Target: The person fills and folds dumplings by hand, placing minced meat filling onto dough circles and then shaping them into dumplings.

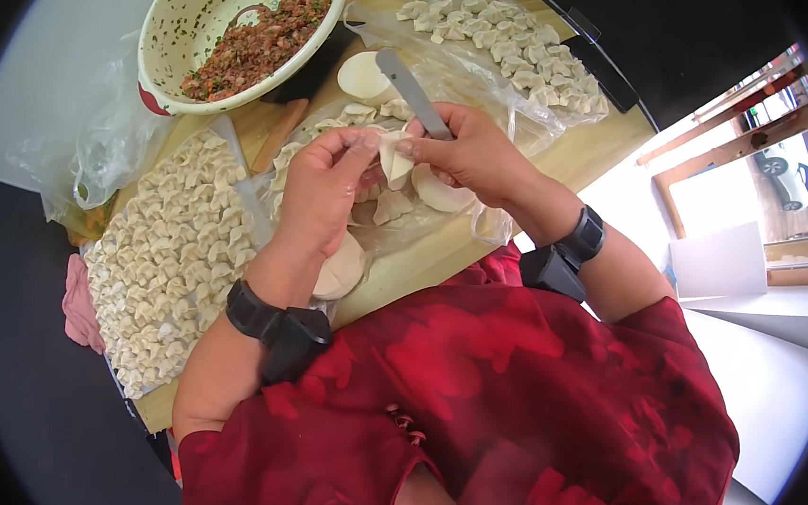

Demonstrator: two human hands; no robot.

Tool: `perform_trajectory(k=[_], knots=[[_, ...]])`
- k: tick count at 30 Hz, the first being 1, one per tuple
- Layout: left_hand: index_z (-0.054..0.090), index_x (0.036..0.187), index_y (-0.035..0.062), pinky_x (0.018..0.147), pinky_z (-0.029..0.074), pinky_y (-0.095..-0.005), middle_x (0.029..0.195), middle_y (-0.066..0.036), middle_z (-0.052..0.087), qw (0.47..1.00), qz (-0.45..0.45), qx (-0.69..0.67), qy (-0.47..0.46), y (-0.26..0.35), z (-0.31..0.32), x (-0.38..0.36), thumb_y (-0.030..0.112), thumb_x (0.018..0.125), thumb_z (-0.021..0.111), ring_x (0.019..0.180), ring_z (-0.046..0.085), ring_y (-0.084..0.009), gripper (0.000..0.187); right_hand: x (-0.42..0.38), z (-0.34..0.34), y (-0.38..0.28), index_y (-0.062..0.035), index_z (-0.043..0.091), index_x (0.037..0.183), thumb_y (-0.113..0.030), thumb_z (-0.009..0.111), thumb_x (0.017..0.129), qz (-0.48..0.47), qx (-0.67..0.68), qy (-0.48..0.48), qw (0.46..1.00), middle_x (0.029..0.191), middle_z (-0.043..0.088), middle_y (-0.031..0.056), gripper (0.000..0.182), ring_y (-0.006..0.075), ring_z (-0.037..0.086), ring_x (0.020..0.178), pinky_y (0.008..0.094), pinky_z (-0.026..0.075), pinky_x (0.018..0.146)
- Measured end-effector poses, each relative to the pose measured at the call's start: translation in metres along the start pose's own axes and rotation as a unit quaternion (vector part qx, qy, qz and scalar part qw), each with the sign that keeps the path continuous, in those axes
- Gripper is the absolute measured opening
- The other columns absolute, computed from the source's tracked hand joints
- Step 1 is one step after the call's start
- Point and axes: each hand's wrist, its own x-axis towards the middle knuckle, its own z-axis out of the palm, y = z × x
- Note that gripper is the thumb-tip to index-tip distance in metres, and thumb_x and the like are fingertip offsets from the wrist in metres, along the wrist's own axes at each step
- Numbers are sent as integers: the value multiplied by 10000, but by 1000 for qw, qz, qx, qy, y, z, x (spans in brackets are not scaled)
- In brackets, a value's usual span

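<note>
Both my hands meet over the table around a folded white dumpling (395,160). My left hand (326,187) pinches its left side between thumb and fingers. My right hand (481,154) pinches its right side and also holds a flat metal spatula (415,94), whose blade points up and to the left. Round dough wrappers lie near the hands: one (363,76) above them, one (439,191) below my right hand, and a stack (340,268) by my left wrist. Other dumplings lie on plastic beneath the hands, partly hidden by them.
A large cream bowl (168,35) with meat filling (267,44) stands at the upper left. Rows of dumplings cover a tray (171,253) at left, and more dumplings (515,48) lie at the upper right. Crumpled plastic bags (108,153) lie beside the bowl.
</note>
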Motion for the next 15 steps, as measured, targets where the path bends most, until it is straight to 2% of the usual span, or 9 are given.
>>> perform_trajectory(k=[2, 4, 5, 7, 9, 11, 12, 14, 15], knots=[[577, 1068, 18, 776, 529, -292, 985, -66, 630, 1000, -6, -24, 10, 1, -1, -1, 156, 949, 554, 883, 616, -137, 184, -4, -7, 0, -69, 554, 883, -163, 726, 804, 20, 16, -4, 1000, 652, 516, -12, 212, 42, 411, 463, 207, 296, 413], [516, 1143, 13, 823, 537, -363, 1068, -113, 610, 991, -44, -112, 53, 5, 0, -2, 154, 982, 473, 954, 624, -211, 218, -7, -15, 1, -67, 554, 890, -153, 717, 808, 33, 28, 4, 999, 646, 514, -11, 201, 47, 412, 461, 213, 299, 412], [516, 1143, 13, 823, 537, -363, 1068, -113, 610, 991, -44, -113, 53, 6, -1, -2, 154, 982, 473, 954, 624, -211, 218, -9, -19, 3, -66, 554, 896, -143, 707, 812, 46, 40, 12, 998, 641, 512, -10, 191, 51, 413, 460, 218, 301, 411], [480, 1182, 14, 854, 531, -414, 1117, -145, 595, 978, -79, -180, 64, 5, -3, -1, 165, 995, 438, 1021, 614, -278, 245, -11, -25, 8, -60, 553, 905, -142, 702, 809, 50, 45, 11, 998, 648, 520, -3, 195, 54, 415, 457, 219, 299, 410], [485, 1178, 13, 857, 530, -415, 1124, -145, 596, 974, -79, -199, 69, 1, -7, 2, 182, 994, 445, 1032, 611, -281, 252, -16, -31, 9, -54, 552, 913, -142, 698, 807, 54, 52, 10, 997, 654, 529, 4, 200, 58, 417, 454, 220, 298, 410], [489, 1174, 12, 860, 529, -415, 1132, -145, 596, 970, -77, -217, 74, 1, -11, 4, 198, 994, 451, 1044, 609, -284, 261, -22, -37, 7, -44, 563, 925, -157, 683, 813, 62, -47, 43, 996, 687, 561, 30, 199, 85, 464, 476, 238, 348, 435], [499, 1167, 19, 861, 530, -406, 1130, -131, 601, 969, -56, -229, 73, 4, -14, 4, 203, 978, 491, 1042, 610, -268, 264, -25, -40, 8, -44, 563, 925, -157, 683, 813, 60, -47, 40, 996, 687, 561, 30, 199, 85, 464, 476, 238, 348, 435], [509, 1160, 25, 861, 530, -397, 1128, -117, 606, 967, -26, -242, 79, 10, -19, 4, 208, 962, 530, 1040, 612, -252, 270, -29, -44, 9, -33, 583, 947, -168, 659, 827, 47, -240, 100, 965, 725, 590, 49, 196, 115, 521, 527, 263, 411, 489], [521, 1154, 36, 861, 530, -381, 1110, -100, 616, 974, -9, -216, 72, 12, -22, 3, 206, 937, 575, 1031, 614, -229, 281, -31, -47, 8, -33, 583, 947, -168, 659, 827, 42, -242, 91, 965, 725, 590, 49, 196, 115, 521, 527, 263, 411, 489]])
